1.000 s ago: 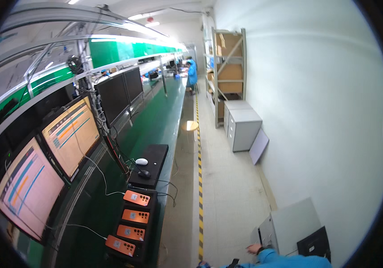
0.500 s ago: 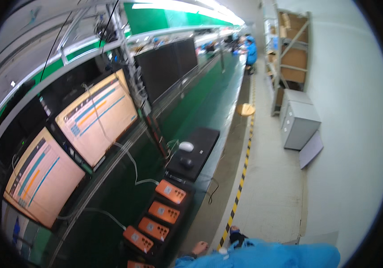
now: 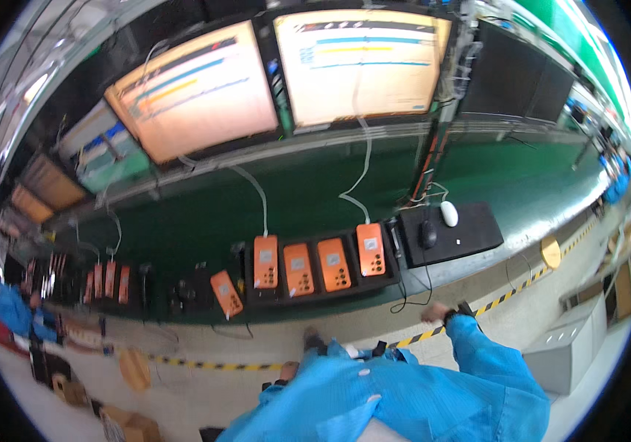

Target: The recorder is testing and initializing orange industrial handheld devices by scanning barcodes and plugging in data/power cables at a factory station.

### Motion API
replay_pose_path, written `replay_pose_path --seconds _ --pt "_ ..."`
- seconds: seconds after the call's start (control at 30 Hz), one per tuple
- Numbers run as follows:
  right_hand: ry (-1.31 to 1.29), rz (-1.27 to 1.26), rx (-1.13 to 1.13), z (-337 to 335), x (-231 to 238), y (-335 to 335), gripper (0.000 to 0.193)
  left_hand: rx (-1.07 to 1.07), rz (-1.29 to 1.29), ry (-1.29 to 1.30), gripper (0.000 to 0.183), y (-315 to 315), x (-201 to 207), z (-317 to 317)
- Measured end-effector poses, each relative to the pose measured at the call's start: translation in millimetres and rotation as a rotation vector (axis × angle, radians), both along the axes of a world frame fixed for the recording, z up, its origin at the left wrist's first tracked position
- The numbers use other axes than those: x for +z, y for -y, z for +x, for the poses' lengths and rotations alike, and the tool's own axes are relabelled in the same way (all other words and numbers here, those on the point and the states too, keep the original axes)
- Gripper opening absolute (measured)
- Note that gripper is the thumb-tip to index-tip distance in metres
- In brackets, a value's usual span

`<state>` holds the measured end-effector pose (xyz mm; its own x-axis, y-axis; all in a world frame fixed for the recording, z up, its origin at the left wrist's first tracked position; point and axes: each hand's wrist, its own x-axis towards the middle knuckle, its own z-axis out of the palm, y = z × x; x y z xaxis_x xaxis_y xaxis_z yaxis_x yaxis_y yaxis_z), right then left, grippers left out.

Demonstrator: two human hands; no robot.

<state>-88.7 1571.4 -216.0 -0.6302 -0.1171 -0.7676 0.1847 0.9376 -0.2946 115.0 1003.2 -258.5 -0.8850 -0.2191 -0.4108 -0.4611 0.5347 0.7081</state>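
Observation:
Several orange phones lie back up in a black tray on the green bench. White cables run to the tray's leftmost phone and rightmost phone. Just left of the tray, another orange phone lies tilted at the bench edge. My right hand hangs beyond the bench's front edge, below the black mat, its fingers loosely apart with nothing visible in them. Low by my body is my left hand, partly covered by the blue sleeve; its fingers are too hidden to read.
Two lit monitors hang over the bench. A black mat carries a white mouse and a black mouse. Round stools stand on the floor. At far left, a person in blue is by the bench; a grey cabinet stands right.
My view has swung left to face the bench and monitors. The phone tray now lies in front of me, more phones show at left, and both my hands are in view.

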Motion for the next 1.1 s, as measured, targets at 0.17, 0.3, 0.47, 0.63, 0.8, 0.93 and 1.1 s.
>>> replay_pose_path --seconds 0.17,0.3,0.47,0.63,0.8,0.93,1.1 --pt "-0.387 -0.026 -0.408 -85 41 113 0.03 -0.22 -0.111 0.202 0.03 -31 -22 17" --pt "-0.358 -0.227 -0.335 -66 84 161 0.031 -0.25 -0.407 0.113 0.031 25 -58 11" --pt "-0.492 -0.486 -0.712 -58 75 133 0.032 0.651 -0.13 -0.365 0.028 40 95 -94" --pt "-0.791 -0.187 -0.621 -65 114 197 0.042 0.691 -0.049 -0.52 0.026 85 157 -152" --pt "-0.748 -0.036 -0.66 -63 105 185 0.036 0.313 -0.067 -0.447 0.041 81 148 -202" --pt "-0.611 0.139 -0.408 -82 102 197 0.023 0.076 -0.692 -0.477 0.038 99 69 -189" --pt "-0.607 -0.026 -0.691 -71 133 208 0.032 0.361 -0.208 -0.056 0.064 60 206 -215"
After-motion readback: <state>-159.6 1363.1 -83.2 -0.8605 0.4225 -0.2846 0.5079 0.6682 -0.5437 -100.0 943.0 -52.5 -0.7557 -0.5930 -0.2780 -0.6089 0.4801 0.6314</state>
